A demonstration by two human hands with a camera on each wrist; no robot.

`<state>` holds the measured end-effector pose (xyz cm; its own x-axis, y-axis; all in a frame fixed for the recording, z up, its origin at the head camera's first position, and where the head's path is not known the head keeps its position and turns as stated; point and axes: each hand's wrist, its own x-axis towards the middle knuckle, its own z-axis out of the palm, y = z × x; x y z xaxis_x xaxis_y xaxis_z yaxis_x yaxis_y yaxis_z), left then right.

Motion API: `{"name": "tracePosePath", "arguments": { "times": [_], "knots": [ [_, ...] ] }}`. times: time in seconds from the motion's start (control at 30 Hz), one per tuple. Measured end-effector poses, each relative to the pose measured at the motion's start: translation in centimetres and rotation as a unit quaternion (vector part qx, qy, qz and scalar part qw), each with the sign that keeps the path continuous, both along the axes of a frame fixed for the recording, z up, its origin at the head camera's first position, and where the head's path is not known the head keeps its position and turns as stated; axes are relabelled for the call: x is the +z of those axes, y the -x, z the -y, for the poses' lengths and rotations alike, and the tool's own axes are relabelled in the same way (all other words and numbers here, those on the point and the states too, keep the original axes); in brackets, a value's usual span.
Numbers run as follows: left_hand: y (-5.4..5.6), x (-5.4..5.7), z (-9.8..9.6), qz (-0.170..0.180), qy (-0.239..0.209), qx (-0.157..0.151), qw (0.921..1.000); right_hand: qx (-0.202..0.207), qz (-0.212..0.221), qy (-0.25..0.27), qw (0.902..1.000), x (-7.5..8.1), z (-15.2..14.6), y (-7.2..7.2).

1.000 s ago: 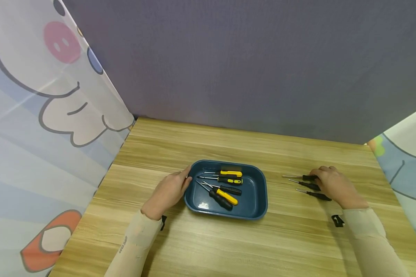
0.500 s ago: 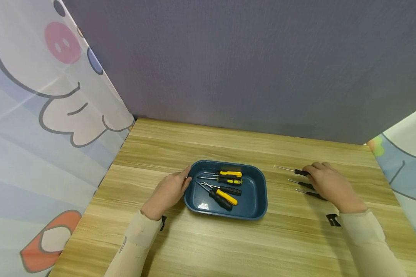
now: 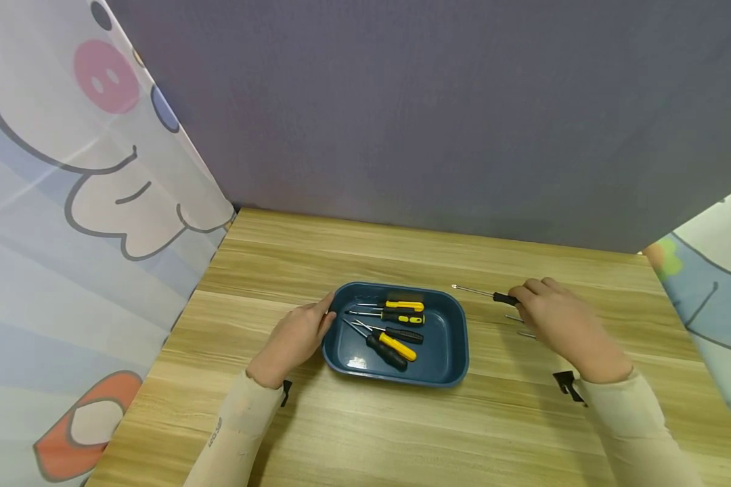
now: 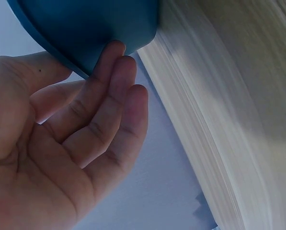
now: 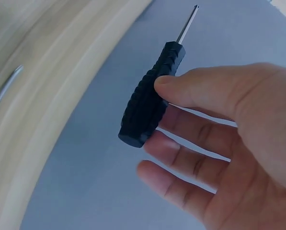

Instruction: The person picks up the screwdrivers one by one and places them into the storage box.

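Note:
My right hand (image 3: 563,328) pinches a black-handled screwdriver (image 5: 150,98) by its grip, thumb on one side and fingertips on the other. Its metal shaft points left and it is raised above the table. Beneath this hand, the shafts of two more screwdrivers (image 3: 526,335) show on the wood; their handles are hidden in the head view. At the left end of a blue tray (image 3: 441,372), my left hand (image 3: 292,341) holds the rim, thumb over the edge and fingers against the outer wall (image 4: 133,28). Several black and yellow screwdrivers (image 3: 396,345) lie inside the tray.
The wooden table (image 3: 365,433) backs onto a grey partition (image 3: 438,122). Cartoon-printed cloth (image 3: 97,284) hangs along the left side, and more printed cloth (image 3: 700,277) stands at the right.
My right hand has lifted the black screwdriver off the table and carried it left toward the tray. The left hand and the tray have stayed in place.

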<state>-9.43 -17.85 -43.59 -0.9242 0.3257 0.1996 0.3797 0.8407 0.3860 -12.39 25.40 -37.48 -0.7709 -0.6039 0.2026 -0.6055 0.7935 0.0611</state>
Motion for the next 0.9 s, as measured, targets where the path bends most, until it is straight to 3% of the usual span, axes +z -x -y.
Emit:
{"name": "tracePosePath", "arguments": {
  "times": [0.47, 0.9],
  "knots": [
    [-0.1, -0.1, 0.1, -0.001, 0.000, 0.004, 1.0000, 0.061, -0.029, -0.009, 0.9977, 1.0, 6.0, 0.5],
    [0.0, -0.2, 0.0, 0.004, 0.003, 0.006, 1.0000, 0.088, 0.006, -0.040, 0.9953, 1.0, 11.9, 1.0]
  ]
}}
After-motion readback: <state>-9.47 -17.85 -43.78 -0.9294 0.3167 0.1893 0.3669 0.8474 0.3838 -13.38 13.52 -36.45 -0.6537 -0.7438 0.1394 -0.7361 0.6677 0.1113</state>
